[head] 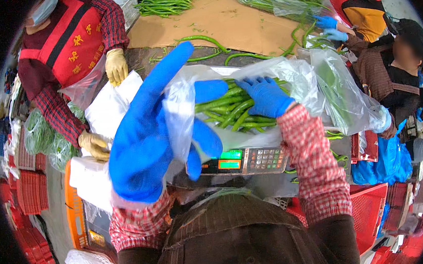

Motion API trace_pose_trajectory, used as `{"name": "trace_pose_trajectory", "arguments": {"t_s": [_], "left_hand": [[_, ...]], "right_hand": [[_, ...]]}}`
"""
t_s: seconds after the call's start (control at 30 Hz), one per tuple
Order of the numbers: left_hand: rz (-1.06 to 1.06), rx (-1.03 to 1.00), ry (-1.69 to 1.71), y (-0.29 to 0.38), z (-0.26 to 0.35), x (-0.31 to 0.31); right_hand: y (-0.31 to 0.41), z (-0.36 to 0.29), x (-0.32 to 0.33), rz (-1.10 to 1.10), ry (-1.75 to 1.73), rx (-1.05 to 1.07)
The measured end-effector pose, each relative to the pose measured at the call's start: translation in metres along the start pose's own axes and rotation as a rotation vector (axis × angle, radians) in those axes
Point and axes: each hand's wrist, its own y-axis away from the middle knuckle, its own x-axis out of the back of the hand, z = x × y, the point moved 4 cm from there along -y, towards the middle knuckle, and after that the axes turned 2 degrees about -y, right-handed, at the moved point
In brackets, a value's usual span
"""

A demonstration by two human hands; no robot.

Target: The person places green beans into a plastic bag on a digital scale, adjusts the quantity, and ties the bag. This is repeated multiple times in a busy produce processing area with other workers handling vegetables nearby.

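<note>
My left hand [148, 133], in a blue glove, is raised with fingers spread and holds the edge of a clear plastic bag [180, 116] between them. Long green chili peppers [232, 110] lie in a bundle inside the bag's mouth, on top of a digital scale [253, 161] with lit green displays and a keypad. My right hand [268, 96], in a thin blue glove, rests on the peppers from the right, its fingers partly curled over them. More of the clear film spreads behind and to the right of the bundle.
A co-worker's gloved hands [117, 67] rest by white bags [110, 102] at left. Loose peppers [204, 39] and a cardboard sheet [217, 20] lie beyond the scale. Other co-workers stand at right, one holding a bag [336, 88]. An orange crate [75, 206] and a red crate [369, 216] stand near me.
</note>
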Motion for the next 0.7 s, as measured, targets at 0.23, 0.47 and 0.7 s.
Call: {"name": "trace_pose_trajectory", "arguments": {"t_s": [0.23, 0.47, 0.7], "left_hand": [[-0.016, -0.205, -0.147, -0.015, 0.046, 0.005], [0.087, -0.143, -0.162, -0.031, 0.040, 0.013], [0.043, 0.033, -0.052, -0.004, 0.036, -0.022]], "right_hand": [[0.014, 0.031, -0.007, -0.362, -0.150, -0.177], [0.037, 0.020, 0.010, -0.043, -0.043, 0.019], [0.051, 0.033, 0.045, 0.250, -0.109, -0.083]]}}
